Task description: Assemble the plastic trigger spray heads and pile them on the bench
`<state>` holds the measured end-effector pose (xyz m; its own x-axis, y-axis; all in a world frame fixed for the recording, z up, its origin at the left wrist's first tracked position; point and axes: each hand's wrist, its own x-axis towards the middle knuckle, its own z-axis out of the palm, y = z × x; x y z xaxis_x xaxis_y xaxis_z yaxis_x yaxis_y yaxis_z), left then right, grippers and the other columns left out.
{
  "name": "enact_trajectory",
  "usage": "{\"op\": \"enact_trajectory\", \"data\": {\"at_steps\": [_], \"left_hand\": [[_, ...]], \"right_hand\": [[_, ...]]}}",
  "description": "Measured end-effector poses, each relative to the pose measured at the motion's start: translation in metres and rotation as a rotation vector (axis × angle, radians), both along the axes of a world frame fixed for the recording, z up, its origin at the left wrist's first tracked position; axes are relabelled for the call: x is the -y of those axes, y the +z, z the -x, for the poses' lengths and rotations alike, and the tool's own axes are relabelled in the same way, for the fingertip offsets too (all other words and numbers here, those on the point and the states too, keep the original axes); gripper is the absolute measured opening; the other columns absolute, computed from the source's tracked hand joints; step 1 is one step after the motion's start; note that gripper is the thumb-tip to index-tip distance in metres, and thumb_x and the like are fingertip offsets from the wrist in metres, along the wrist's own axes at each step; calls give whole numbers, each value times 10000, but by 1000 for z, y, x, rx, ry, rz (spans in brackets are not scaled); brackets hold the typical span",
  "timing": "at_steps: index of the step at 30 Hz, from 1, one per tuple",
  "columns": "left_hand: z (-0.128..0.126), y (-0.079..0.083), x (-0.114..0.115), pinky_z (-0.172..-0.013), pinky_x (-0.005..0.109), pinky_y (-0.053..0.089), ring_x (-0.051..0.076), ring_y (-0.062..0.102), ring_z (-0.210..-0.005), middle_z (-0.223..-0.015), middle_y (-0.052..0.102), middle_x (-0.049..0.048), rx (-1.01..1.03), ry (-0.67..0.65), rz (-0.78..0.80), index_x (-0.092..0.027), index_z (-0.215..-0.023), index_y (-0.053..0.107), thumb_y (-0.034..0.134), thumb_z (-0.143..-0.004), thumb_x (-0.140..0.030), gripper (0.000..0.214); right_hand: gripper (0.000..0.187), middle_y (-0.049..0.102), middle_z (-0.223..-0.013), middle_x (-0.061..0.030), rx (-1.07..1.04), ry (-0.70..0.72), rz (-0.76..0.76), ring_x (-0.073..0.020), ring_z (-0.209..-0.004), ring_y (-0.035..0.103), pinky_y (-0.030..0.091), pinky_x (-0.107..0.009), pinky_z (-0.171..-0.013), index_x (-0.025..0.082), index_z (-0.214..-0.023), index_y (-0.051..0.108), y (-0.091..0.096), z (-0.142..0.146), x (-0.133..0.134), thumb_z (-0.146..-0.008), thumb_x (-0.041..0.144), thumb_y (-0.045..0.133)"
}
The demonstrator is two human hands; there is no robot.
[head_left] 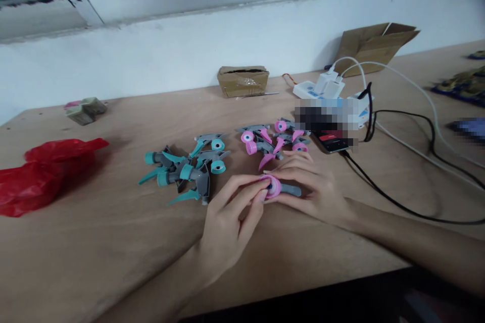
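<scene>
A pink-and-grey trigger spray head (273, 187) is held between my two hands, its round pink collar facing up towards me and a grey part sticking out to the right. My left hand (233, 212) is closed, thumb and fingers pinching at the collar around its dark centre. From the far side and beneath, my right hand (322, 186) is wrapped round the body, which its fingers partly hide. Just beyond my hands lies a group of pink-and-grey spray heads (261, 144). To the left is a pile of teal-and-grey spray heads (197, 171).
A red plastic bag (49, 171) lies at the left, with small greenish blocks (85, 111) behind it. Along the wall stand a small carton (243, 82) and an open cardboard box (373, 48). A power strip (308, 91), a phone (331, 141) and cables (397, 207) occupy the right.
</scene>
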<state>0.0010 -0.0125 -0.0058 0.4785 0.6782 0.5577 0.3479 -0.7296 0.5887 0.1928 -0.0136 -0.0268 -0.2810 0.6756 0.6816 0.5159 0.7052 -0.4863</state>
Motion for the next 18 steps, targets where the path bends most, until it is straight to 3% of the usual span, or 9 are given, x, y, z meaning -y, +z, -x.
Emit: {"op": "enact_trajectory", "data": {"at_steps": [9,18], "left_hand": [[0,1,0,-785,269,511,132,571,-883,-967,578,35,-70,30,35,-193,-980,602,469,-886,-115,180],[-3,3,2,-581,178,525,106,584,-782,-927,590,19,15,82,125,-204,-899,636,571,-828,-137,118]], "right_hand": [[313,680,-884,-26,-5,28,-7,-176,-847,624,433,-442,-904,240,-1061,602,0,4,3,-758,270,675],[305,671,-872,4,35,11,-19,-159,-836,622,382,-447,-963,266,-1090,583,-3,4,2,-790,284,636]]}}
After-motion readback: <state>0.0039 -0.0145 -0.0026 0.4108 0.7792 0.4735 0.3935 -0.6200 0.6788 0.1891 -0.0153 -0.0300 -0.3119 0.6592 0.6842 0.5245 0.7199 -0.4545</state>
